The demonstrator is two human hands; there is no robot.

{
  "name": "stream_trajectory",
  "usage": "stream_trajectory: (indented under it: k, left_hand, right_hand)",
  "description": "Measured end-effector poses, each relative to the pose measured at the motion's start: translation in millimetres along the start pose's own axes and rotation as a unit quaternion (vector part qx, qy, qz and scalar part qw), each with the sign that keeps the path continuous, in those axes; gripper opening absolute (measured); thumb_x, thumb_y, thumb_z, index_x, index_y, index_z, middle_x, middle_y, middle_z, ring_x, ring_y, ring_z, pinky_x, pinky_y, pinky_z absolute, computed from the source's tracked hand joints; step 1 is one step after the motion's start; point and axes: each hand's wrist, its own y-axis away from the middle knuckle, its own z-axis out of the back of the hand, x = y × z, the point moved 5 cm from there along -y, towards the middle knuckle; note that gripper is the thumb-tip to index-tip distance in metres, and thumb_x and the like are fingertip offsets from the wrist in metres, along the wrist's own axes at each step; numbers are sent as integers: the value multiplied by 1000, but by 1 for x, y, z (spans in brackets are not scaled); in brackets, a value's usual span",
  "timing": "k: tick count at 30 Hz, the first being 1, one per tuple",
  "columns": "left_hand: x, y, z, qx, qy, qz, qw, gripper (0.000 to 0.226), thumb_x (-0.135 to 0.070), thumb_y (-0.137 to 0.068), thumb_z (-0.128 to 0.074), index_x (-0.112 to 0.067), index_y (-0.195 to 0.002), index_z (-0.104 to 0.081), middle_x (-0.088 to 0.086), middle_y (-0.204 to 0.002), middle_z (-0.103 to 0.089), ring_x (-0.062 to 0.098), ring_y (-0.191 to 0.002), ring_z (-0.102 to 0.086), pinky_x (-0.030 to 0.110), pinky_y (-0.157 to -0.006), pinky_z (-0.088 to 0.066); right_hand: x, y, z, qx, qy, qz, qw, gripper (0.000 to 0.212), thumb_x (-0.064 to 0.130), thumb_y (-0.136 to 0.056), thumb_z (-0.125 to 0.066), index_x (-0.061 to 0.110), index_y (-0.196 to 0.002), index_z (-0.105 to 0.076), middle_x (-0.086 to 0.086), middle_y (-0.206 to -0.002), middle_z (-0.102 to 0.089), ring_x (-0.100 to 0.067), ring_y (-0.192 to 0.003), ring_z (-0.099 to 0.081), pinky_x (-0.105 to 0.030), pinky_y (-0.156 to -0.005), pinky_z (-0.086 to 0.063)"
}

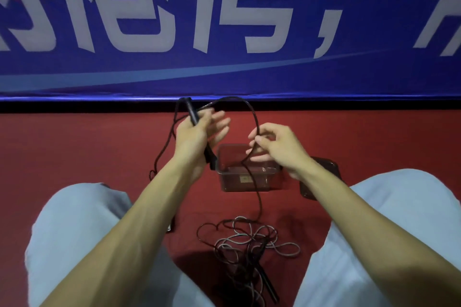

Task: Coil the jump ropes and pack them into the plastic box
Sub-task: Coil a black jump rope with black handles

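Observation:
My left hand (197,132) grips a black jump rope handle (192,111) upright, its fingers partly spread. A dark rope (239,100) arcs from that handle over to my right hand (272,147), which pinches it between thumb and fingers. Below my right hand the rope drops past the clear plastic box (245,179) on the red floor. A tangle of ropes (245,239), dark and grey, lies between my knees with another black handle (267,284) in it. A further loop of rope (162,154) hangs left of my left wrist.
A dark lid (321,174) lies right of the box, partly behind my right forearm. A blue banner (224,32) with white characters stands along the far edge of the red carpet (74,147). My knees in light trousers flank the tangle.

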Motion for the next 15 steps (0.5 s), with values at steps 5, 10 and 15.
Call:
stream_trajectory:
  k: [5,10,15]
  left_hand:
    - [21,8,-10,103,-325,-9,940,17,-12,-98,-56,-20,-88,-67,14,-100,-70,24,-88,-63,53,-95,-50]
    - [26,19,-21,172,-306,34,936,13,-16,-100,-53,-15,-99,-66,7,-95,-68,19,-89,-61,41,-94,-52]
    - [26,24,-24,210,-213,93,950,13,-14,-99,-54,-6,-103,-63,14,-99,-75,28,-98,-71,36,-86,-58]
  right_hand:
    - [17,0,12,-34,-155,21,987,23,-6,-99,-42,4,-91,-61,-11,-80,-59,-22,-69,-70,-32,-61,-59]
    - [23,1,24,-61,-282,17,957,21,-3,-100,-41,2,-95,-60,-11,-82,-58,-21,-67,-70,-26,-59,-57]
    - [22,-3,34,-87,-427,3,900,17,-5,-99,-42,-1,-95,-58,-11,-80,-58,-22,-67,-71,-25,-61,-57]
